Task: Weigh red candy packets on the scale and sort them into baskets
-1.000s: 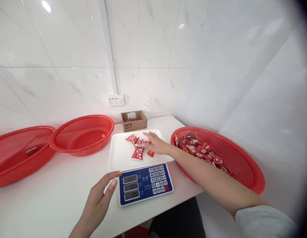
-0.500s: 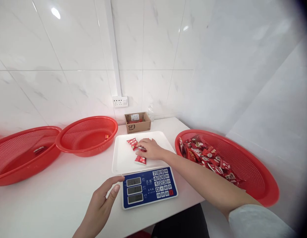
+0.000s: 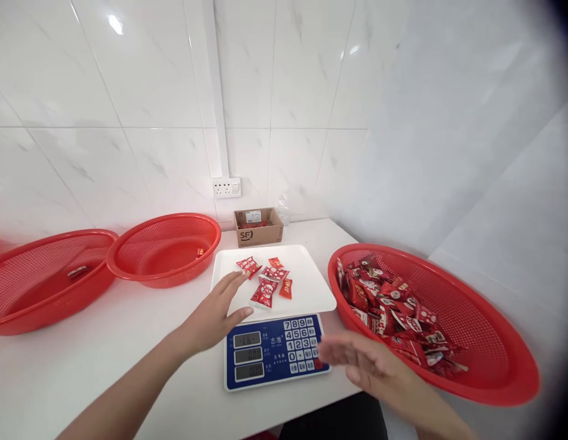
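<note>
Several small red and orange-red packets (image 3: 264,292) lie loosely on the white scale tray (image 3: 311,287). My left hand (image 3: 217,311) is over the tray's front-left edge, fingers apart and holding nothing, its fingertips close to the packets. To the right, my right hand (image 3: 364,360) hovers by the lower right corner of the blue scale keypad (image 3: 300,345). It is somewhat blurred, with the fingers extended and nothing in it. The scale's displays (image 3: 248,355) face me.
A red basket (image 3: 490,324) full of packets stands at the right. Two red baskets, one (image 3: 162,281) nearer the middle and one (image 3: 50,318) at the far left, hold few packets. An open cardboard box (image 3: 261,236) sits behind the tray.
My right hand has left the packets and pulled back toward me, beside the keypad. My left hand has moved up and right to the tray. More packets now show on the tray.
</note>
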`<state>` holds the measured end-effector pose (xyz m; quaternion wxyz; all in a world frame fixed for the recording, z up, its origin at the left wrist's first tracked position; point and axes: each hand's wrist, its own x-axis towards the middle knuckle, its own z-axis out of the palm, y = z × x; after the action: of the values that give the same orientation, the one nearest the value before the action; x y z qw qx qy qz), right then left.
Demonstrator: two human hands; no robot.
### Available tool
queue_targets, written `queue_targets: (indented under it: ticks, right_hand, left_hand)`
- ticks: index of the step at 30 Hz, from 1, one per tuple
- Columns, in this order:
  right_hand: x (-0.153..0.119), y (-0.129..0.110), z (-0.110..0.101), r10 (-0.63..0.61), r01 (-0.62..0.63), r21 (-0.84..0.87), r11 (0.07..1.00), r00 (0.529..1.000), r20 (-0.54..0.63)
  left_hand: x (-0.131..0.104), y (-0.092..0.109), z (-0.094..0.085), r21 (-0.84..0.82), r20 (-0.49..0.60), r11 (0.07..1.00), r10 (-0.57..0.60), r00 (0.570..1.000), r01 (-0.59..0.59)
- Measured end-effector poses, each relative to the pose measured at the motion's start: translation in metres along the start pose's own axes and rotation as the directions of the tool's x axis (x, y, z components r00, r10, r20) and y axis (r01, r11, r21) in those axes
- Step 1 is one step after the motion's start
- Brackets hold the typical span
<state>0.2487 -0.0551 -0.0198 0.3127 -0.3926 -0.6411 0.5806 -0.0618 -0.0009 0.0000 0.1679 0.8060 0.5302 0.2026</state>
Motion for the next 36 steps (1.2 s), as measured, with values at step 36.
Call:
queue_targets:
  ticks: [36]
  right_hand:
    - [-0.011,0.066,0.019,-0.020,0.005,-0.031,0.999,0.871,-0.491]
  left_hand:
    - [0.104,0.028,0.051,0.284,0.079,0.953,0.082,0.994,-0.101]
